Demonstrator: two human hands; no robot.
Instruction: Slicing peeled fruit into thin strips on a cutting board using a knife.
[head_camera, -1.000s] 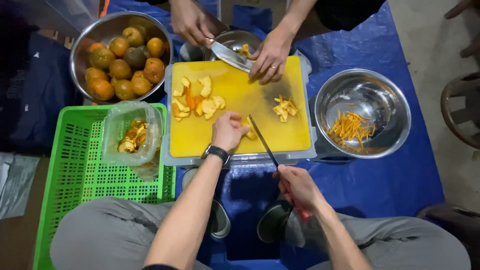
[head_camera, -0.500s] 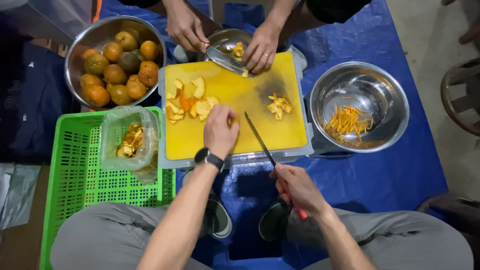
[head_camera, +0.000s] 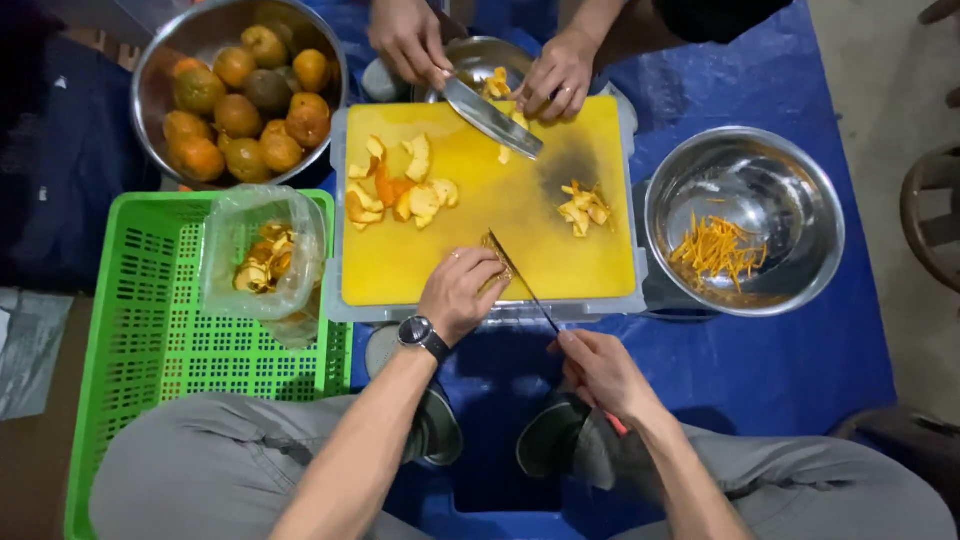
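My left hand (head_camera: 462, 292), with a dark wristwatch, presses a piece of orange peel (head_camera: 492, 262) onto the near edge of the yellow cutting board (head_camera: 500, 215). My right hand (head_camera: 598, 370) grips a knife (head_camera: 520, 282) whose thin blade points up and left, tip beside the peel. Loose peel pieces (head_camera: 400, 192) lie at the board's left and a smaller pile (head_camera: 583, 208) at its right. Across the board, another person's hands (head_camera: 555, 78) hold a broad blade (head_camera: 490, 117) over a small metal bowl.
A large steel bowl of whole oranges (head_camera: 240, 95) stands far left. A steel bowl with thin peel strips (head_camera: 745, 220) stands right. A green plastic crate (head_camera: 150, 330) holds a clear bag of peel (head_camera: 265, 255). Blue tarp (head_camera: 800, 370) covers the floor.
My left hand slid back toward the board's near edge with the peel. The knife tip moved in beside it. The other person's hands shifted their blade over the board's far edge.
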